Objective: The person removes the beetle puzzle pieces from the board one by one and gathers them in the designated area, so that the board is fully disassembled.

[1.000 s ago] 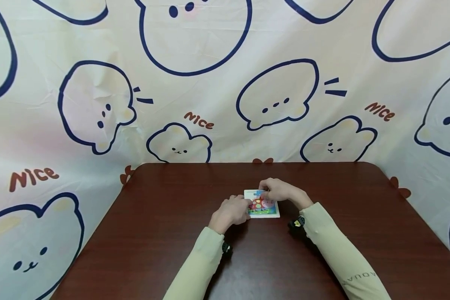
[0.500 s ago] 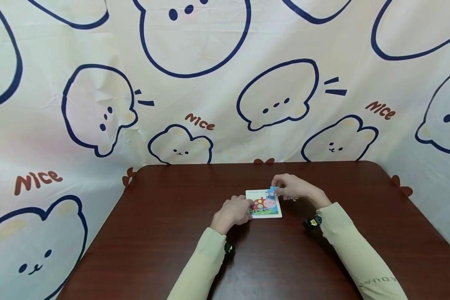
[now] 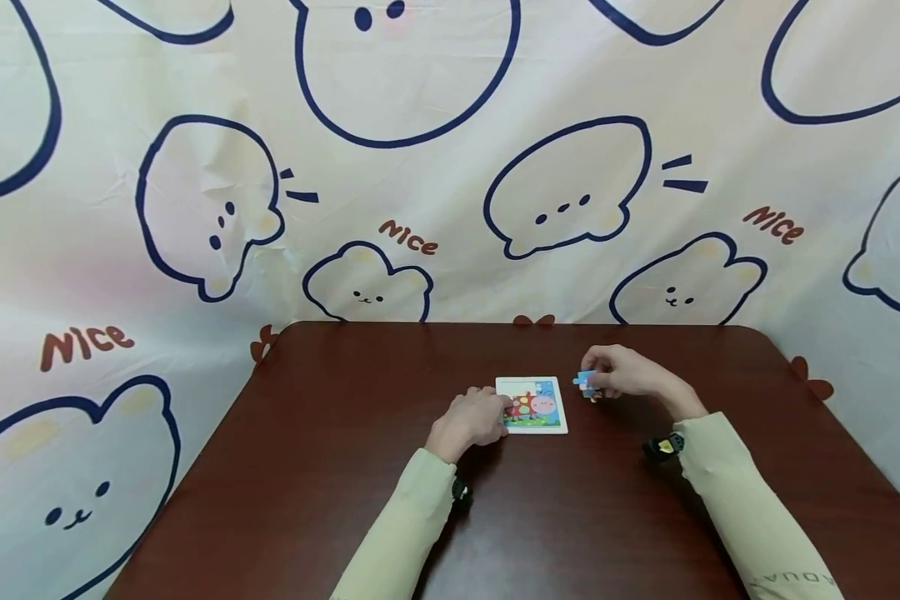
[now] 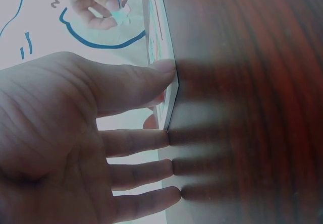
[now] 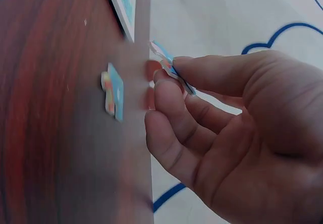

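Note:
A white-rimmed picture puzzle board (image 3: 543, 431) with a red spotted figure and a pink face lies flat on the table. My left hand (image 3: 471, 417) steadies its left side: in the left wrist view the thumb rests against the board's edge (image 4: 168, 37) and straight fingertips touch the tabletop. To the right of the board, my right hand (image 3: 633, 373) pinches a blue jigsaw piece (image 3: 583, 379) between thumb and fingers, raised off the table. Beneath it, a second jigsaw piece (image 5: 116, 94), blue with some yellow and red, lies on the wood in the right wrist view.
The dark brown table (image 3: 360, 517) extends around both arms. Behind and beside it hangs a pale cloth (image 3: 450, 183) printed with blue-outlined bears and the word "Nice".
My right hand has lifted away from the board's upper edge and moved right, carrying the blue jigsaw piece. A pale gap shows at the board's top. My left hand stays on the board.

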{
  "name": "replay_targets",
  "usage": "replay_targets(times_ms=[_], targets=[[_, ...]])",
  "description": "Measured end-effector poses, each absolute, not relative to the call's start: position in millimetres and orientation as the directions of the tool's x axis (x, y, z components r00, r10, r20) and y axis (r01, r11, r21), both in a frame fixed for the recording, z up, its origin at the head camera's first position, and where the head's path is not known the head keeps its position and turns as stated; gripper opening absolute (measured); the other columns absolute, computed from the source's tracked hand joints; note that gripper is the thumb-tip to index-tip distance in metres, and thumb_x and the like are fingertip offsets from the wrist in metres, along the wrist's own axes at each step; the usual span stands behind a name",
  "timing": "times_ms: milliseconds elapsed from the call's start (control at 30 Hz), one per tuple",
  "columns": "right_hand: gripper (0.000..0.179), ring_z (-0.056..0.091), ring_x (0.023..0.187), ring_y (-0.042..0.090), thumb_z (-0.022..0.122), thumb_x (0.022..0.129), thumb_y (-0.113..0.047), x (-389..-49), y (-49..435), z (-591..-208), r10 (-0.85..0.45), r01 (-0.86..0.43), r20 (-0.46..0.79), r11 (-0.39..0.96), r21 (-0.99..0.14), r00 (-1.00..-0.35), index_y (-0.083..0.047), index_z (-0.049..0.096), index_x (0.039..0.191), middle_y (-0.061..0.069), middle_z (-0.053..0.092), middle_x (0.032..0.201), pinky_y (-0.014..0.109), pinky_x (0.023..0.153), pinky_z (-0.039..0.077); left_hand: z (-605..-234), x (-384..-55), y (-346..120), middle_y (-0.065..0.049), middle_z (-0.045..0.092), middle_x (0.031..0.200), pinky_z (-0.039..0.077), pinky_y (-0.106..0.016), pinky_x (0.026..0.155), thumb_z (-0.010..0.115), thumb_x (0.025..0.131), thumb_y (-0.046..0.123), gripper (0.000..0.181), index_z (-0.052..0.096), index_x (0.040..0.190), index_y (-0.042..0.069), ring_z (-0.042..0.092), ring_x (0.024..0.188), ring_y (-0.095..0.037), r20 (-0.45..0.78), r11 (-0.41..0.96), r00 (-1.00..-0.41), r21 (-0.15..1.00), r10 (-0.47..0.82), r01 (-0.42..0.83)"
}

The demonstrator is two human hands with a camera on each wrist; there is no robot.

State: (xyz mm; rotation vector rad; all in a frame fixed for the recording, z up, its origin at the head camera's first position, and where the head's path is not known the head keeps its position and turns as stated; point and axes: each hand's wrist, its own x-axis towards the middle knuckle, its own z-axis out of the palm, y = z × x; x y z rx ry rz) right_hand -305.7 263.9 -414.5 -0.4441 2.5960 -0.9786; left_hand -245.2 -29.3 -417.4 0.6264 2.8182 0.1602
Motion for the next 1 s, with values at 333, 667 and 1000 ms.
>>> replay_targets(times_ms=[333,667,1000], targets=[[0.014,0.057,0.066,0.022,0.059,0.096,-0.008,-305,292,-415,-0.372,-0.153,-0.200,0.730,-0.667,-0.906,-0.007,0.061,0.110,0.011,0.060,0.085,0.034,0.063,0.052,-414,-246,-26,-0.004,0.057,0.132,0.045,-0.044,0.097,0.069,0.090,0.034,0.049,0.058,0.137,0.024,0.050,0.110,-0.025,-0.232,0.905,-0.876,0.159,0.422,0.394],[0.014,0.057,0.066,0.021,0.057,0.096,-0.005,-309,306,-421,-0.368,-0.115,-0.244,0.729,-0.675,-0.897,-0.003,0.060,0.110,0.010,0.060,0.084,0.034,0.061,0.052,-416,-246,-27,-0.004,0.058,0.132,0.046,-0.043,0.094,0.068,0.091,0.034,0.048,0.058,0.137,0.025,0.051,0.109,-0.025,-0.228,0.903,-0.875,0.150,0.428,0.403],[0.011,0.057,0.065,0.020,0.059,0.095,-0.009,-314,316,-429,-0.351,-0.078,-0.292,0.749,-0.658,-0.890,-0.003,0.057,0.104,0.009,0.061,0.080,0.033,0.060,0.051,-417,-245,-27,-0.004,0.057,0.131,0.046,-0.042,0.093,0.068,0.091,0.034,0.049,0.057,0.138,0.025,0.050,0.108,-0.024,-0.228,0.903,-0.875,0.158,0.426,0.399]])
